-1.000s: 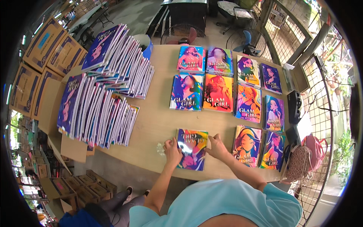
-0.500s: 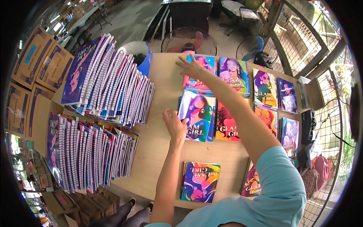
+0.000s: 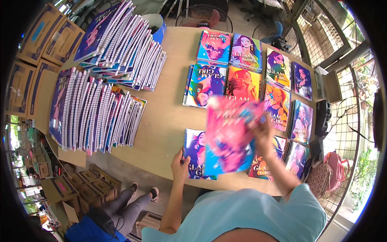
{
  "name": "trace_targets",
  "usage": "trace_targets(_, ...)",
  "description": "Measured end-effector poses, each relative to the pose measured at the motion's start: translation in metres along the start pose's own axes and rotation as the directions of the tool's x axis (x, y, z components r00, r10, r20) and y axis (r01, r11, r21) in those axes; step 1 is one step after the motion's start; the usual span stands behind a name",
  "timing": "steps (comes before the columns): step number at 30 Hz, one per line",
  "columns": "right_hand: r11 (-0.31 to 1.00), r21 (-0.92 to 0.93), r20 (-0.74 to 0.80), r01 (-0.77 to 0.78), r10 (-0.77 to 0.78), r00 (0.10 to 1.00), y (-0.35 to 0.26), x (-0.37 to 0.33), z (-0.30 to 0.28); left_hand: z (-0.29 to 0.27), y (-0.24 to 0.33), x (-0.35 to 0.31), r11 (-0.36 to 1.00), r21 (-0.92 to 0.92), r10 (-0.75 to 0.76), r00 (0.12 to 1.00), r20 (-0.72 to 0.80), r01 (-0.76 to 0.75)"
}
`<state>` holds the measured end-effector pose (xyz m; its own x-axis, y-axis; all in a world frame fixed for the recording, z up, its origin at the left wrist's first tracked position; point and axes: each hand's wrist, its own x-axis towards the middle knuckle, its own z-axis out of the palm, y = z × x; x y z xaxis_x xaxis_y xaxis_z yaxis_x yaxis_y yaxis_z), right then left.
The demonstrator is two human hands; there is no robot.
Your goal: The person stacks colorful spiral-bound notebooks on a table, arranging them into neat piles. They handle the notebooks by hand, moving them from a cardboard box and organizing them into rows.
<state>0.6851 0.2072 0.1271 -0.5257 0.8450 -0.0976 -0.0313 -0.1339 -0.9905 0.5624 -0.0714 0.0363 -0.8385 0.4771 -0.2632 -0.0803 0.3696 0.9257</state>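
Observation:
My right hand [image 3: 261,135] grips the right edge of a pink and blue notebook [image 3: 231,141], smeared by motion, tilted above the near part of the table. Close to the table's front edge, my left hand [image 3: 180,164] has its thumb over the spiral side of a purple notebook [image 3: 195,151], whose right part the pink one covers. Beyond them, spiral notebooks with illustrated covers sit in rows. These include an upside-down multicoloured one [image 3: 204,85], a red and yellow one [image 3: 243,85] and, at the far end, a pink one [image 3: 214,47].
Two long rows of leaning spiral notebooks [image 3: 133,50] fill the table's left side. Cardboard boxes [image 3: 24,86] are stacked beyond them at the left. Fans [image 3: 203,18] stand behind the table. Another person's legs [image 3: 133,207] show at lower left, and bags [image 3: 320,177] are at the right.
My right hand has come back from the far row toward me with a pink notebook. My left hand has moved nearer, from the middle pile to the front one. The view has shifted.

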Motion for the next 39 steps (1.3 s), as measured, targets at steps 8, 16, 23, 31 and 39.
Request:
trace_targets(8, 0.750, -0.655, -0.017, 0.091, -0.135, 0.991, 0.094, -0.072, 0.032, 0.014, 0.004, 0.000, 0.864, 0.502, 0.078, 0.993, -0.092, -0.022)
trace_targets(16, -0.050, -0.861, 0.483, 0.506, -0.391, 0.784, 0.026, 0.287, 0.025, 0.182, 0.120, 0.142, 0.588, 0.665, 0.550, 0.830, 0.088, -0.461)
trace_targets(23, -0.458, -0.559, 0.684, 0.691, 0.214, 0.697, 0.008, 0.374, 0.035, 0.232, 0.135, 0.175, 0.620, 0.735, 0.341, 0.938, 0.061, -0.273)
trace_targets(31, -0.501, -0.405, 0.752, 0.765, 0.293, 0.590, -0.003, 0.379, 0.029, 0.236, 0.148, 0.179, 0.656, 0.734, 0.207, 0.977, 0.050, -0.177)
trace_targets(39, -0.533, -0.319, 0.853, 0.784, 0.198, 0.483, -0.006, 0.377, 0.029, 0.182, 0.175, 0.134, 0.936, 0.056, 0.345, 0.937, 0.044, -0.347)
